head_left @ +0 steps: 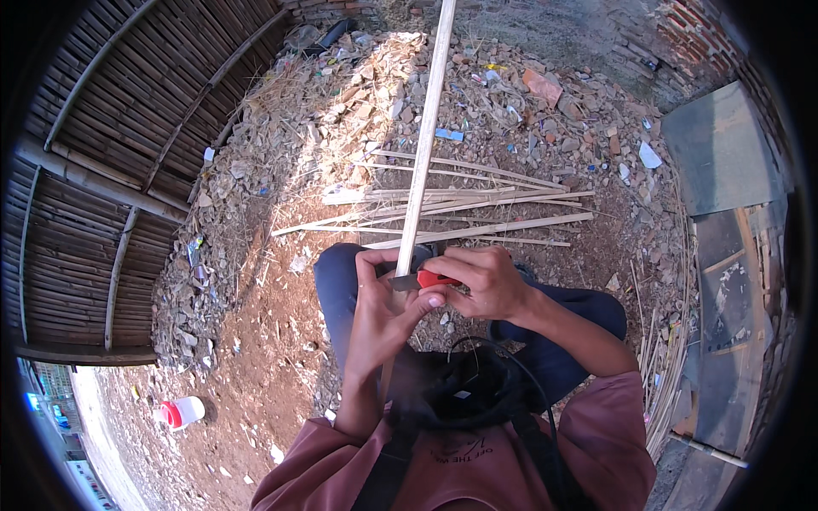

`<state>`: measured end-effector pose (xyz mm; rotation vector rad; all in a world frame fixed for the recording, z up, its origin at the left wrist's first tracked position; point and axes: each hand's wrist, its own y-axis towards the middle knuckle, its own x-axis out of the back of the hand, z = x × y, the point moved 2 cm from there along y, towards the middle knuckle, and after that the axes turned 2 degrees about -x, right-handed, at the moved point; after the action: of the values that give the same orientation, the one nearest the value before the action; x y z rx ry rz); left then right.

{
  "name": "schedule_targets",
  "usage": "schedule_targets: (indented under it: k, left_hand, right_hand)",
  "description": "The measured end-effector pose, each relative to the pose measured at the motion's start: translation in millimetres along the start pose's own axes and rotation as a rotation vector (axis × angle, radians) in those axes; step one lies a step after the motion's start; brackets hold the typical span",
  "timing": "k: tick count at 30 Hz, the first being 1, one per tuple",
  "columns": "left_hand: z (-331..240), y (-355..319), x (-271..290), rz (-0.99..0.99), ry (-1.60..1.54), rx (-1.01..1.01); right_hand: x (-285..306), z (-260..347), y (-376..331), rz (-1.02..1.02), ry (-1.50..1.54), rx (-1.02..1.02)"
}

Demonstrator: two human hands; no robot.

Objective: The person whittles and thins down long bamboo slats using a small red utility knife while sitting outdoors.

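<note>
A long pale strip of wood or bamboo (423, 136) runs from the top edge of the view down between my legs. Around its lower part, my left hand (376, 313) is closed, with the thumb reaching toward the knife. My right hand (484, 279) grips a red-handled utility knife (433, 278), its blade pointing left across the strip. The blade appears to touch the strip, though the fingers partly hide the contact. Just beyond my bent knees, several similar strips (520, 225) lie loosely crossed on the ground.
Rubble and brick pieces (543, 88) cover the ground ahead up to a brick wall (699, 34). A slatted bamboo wall (94, 111) stands at left. A white container with a red lid (181, 413) lies at lower left. Grey panels (724, 153) lean at right.
</note>
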<state>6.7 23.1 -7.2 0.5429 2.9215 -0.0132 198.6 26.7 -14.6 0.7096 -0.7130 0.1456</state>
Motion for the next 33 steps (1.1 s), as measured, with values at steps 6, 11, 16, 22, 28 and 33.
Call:
schedule_targets:
  k: [6,11,16,22,28,33]
  left_hand:
    - [4,0,2,-0.012,0.029,-0.096]
    - [2,-1,-1,-0.034,-0.019,-0.115]
    - [6,0,-2,-0.071,-0.002,-0.097]
    - [-1,-2,-10,-0.141,-0.049,-0.109]
    - [-1,-2,-13,-0.184,-0.032,-0.151]
    - [2,-3,-10,-0.185,0.052,-0.032]
  right_hand:
    - [3,5,1,-0.023,-0.018,-0.017]
    - [3,9,1,-0.04,-0.016,-0.009]
    - [3,9,0,-0.064,-0.019,-0.045]
    - [6,15,1,-0.056,-0.033,-0.084]
    - [5,18,3,-0.106,0.015,-0.127]
    - [8,15,4,-0.136,0.003,-0.139]
